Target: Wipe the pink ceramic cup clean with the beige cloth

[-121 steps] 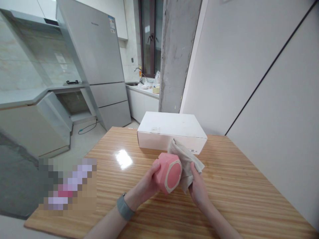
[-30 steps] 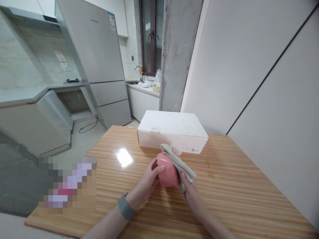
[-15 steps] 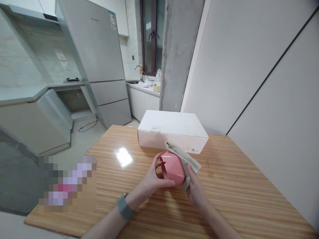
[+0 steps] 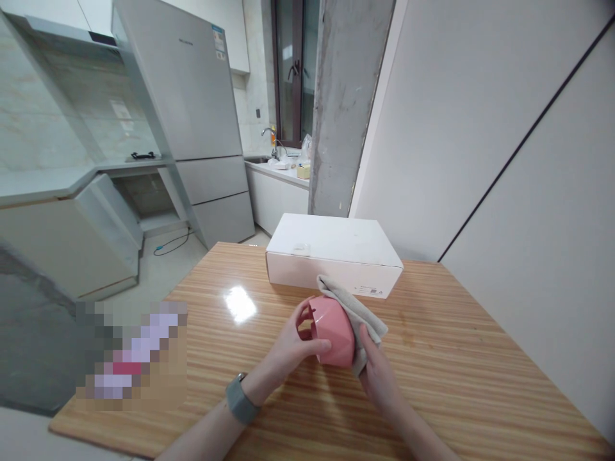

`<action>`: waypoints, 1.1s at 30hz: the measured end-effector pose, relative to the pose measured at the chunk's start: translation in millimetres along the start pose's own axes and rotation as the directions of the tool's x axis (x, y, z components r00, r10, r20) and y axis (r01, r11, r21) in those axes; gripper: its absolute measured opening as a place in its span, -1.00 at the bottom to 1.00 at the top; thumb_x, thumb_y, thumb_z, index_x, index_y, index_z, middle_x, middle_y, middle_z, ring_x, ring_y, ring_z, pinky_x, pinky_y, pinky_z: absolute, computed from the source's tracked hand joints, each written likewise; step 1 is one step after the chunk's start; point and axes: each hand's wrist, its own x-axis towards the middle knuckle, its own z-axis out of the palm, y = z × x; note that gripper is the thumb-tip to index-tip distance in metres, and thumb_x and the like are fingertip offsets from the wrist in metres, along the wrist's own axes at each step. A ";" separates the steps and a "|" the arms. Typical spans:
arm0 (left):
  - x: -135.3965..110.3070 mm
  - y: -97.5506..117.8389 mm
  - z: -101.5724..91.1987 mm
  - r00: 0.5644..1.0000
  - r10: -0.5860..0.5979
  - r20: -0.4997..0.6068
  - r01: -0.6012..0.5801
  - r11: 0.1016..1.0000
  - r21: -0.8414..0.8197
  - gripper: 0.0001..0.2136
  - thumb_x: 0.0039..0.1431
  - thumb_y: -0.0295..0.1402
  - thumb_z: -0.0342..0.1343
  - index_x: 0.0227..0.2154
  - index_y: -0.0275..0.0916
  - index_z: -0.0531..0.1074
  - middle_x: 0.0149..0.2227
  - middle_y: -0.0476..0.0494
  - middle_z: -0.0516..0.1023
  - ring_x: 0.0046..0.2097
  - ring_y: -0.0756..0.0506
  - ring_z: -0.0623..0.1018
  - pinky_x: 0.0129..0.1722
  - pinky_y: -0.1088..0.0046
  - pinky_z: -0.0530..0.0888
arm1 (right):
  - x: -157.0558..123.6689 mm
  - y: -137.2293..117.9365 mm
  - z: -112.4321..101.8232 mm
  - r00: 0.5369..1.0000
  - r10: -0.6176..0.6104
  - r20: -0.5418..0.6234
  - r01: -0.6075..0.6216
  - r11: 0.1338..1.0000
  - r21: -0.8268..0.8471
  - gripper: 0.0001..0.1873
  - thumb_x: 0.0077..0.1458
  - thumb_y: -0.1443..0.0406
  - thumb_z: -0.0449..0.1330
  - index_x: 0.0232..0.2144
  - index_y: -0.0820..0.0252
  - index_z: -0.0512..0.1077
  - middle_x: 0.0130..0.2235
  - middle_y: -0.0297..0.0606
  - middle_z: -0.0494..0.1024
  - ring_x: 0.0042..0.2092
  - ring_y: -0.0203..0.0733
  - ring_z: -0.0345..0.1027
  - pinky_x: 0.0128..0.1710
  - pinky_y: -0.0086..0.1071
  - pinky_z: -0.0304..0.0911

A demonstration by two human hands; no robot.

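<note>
A pink faceted bowl-shaped container (image 4: 335, 333) is tipped on its side above the table, its notched rim turned to the left. My left hand (image 4: 300, 339) grips that rim, thumb on the outer wall and fingers reaching around and inside. Pressed against the container's right side, a folded grey cloth (image 4: 355, 310) is pinched in my right hand (image 4: 377, 365); some of those fingers are hidden behind the cloth. A watch with a grey band (image 4: 243, 400) is on my left wrist.
A white cardboard box (image 4: 331, 240) lies just beyond my hands on the wood-grain table (image 4: 471, 371). At the table's left edge is a blurred-out patch (image 4: 139, 352). A fridge (image 4: 192, 96) and a sink counter stand behind.
The pink container has turned a little in my left hand, so its rim and facets face differently. The cloth stays against its right side.
</note>
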 end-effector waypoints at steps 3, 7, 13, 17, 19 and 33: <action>0.0 -2.7 -0.5 0.999 -0.038 -0.018 0.037 0.998 -0.059 -0.06 -0.30 -0.22 0.47 0.21 -0.09 0.16 0.05 -0.28 0.44 -0.09 -0.21 0.53 -0.17 0.31 0.47 | -2.4 3.0 -4.6 0.999 -0.026 0.033 0.027 0.999 -0.039 -0.51 0.08 -0.07 0.23 0.00 -0.04 0.50 0.13 -0.30 0.51 0.30 -0.06 0.15 0.36 -0.09 -0.11; -0.8 -3.9 0.2 0.995 -0.096 0.029 0.100 0.973 -0.208 -0.32 -0.05 -0.11 0.33 0.15 -0.12 0.27 -0.02 -0.23 0.50 -0.12 -0.17 0.54 -0.24 0.37 0.49 | -9.0 1.0 -5.6 0.988 -0.088 0.127 0.112 0.973 -0.200 -0.49 0.15 -0.02 0.19 0.11 -0.06 0.41 0.24 -0.34 0.38 0.39 -0.11 -0.08 0.39 -0.09 -0.31; -4.0 2.6 2.6 0.983 -0.126 0.132 0.162 0.939 -0.302 -0.48 0.12 -0.11 0.20 0.13 -0.15 0.34 0.12 -0.26 0.44 0.06 -0.23 0.48 -0.07 0.25 0.50 | -9.1 5.9 -8.7 0.986 -0.082 0.144 0.112 0.969 -0.220 -0.47 0.14 -0.02 0.20 0.12 -0.04 0.41 0.29 -0.31 0.30 0.39 -0.07 -0.10 0.40 -0.11 -0.33; -8.3 6.7 6.6 0.991 -0.052 0.119 0.082 0.962 -0.262 -0.28 -0.06 -0.32 0.38 0.19 -0.02 0.24 0.20 -0.23 0.35 0.09 -0.24 0.46 -0.08 0.28 0.49 | -1.3 10.8 -14.4 1.000 -0.018 -0.025 0.015 0.994 -0.105 -0.49 0.07 -0.06 0.25 0.03 -0.06 0.48 0.17 -0.32 0.47 0.31 -0.02 0.14 0.37 -0.03 -0.17; -8.7 7.0 7.1 0.996 -0.050 0.081 0.066 0.975 -0.214 -0.08 -0.22 -0.44 0.44 0.23 0.06 0.14 0.17 -0.23 0.35 0.03 -0.23 0.50 -0.11 0.27 0.48 | 1.2 8.4 -13.4 0.998 -0.015 -0.064 0.011 0.998 -0.056 -0.52 0.04 -0.07 0.27 -0.03 -0.07 0.52 0.09 -0.31 0.55 0.26 -0.02 0.24 0.34 -0.04 -0.05; -1.7 0.2 2.0 0.995 0.002 -0.098 -0.005 1.000 -0.027 -0.18 -0.31 -0.32 0.48 0.11 -0.11 0.27 0.18 -0.31 0.31 -0.11 -0.19 0.55 -0.17 0.30 0.49 | -1.9 -0.7 1.3 1.000 0.016 -0.020 -0.015 0.999 0.036 -0.55 0.01 -0.06 0.30 -0.11 -0.02 0.57 0.02 -0.24 0.60 0.23 -0.02 0.29 0.27 -0.08 0.14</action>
